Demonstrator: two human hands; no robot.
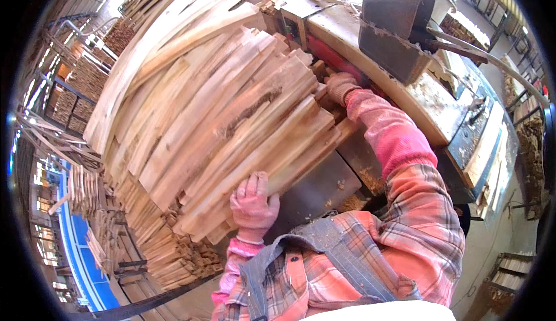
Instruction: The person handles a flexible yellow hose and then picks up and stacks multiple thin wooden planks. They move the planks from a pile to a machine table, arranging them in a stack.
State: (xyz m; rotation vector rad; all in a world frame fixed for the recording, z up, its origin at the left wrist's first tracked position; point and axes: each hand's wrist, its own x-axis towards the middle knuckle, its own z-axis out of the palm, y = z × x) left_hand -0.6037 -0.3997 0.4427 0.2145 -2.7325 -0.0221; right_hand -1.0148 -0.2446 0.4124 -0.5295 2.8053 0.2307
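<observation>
I can make out no readable text, label, brand, number or sign from here; the stacked boards (197, 107) show me only wood grain and a dark streak; the dark machine hood (385, 46) on the far right gives me no legible lettering; the long blue surface (90, 266) on the left carries pale lines, with no characters I can read; anything smaller beyond is too small to tell.

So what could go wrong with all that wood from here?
The loosely heaped wooden strips could slip, since they overlap unevenly. The right hand sits between the strips' right ends and the red panel, so a shifting strip might pinch it. Rough edges might put splinters in the left hand, which is against the near strips.
</observation>
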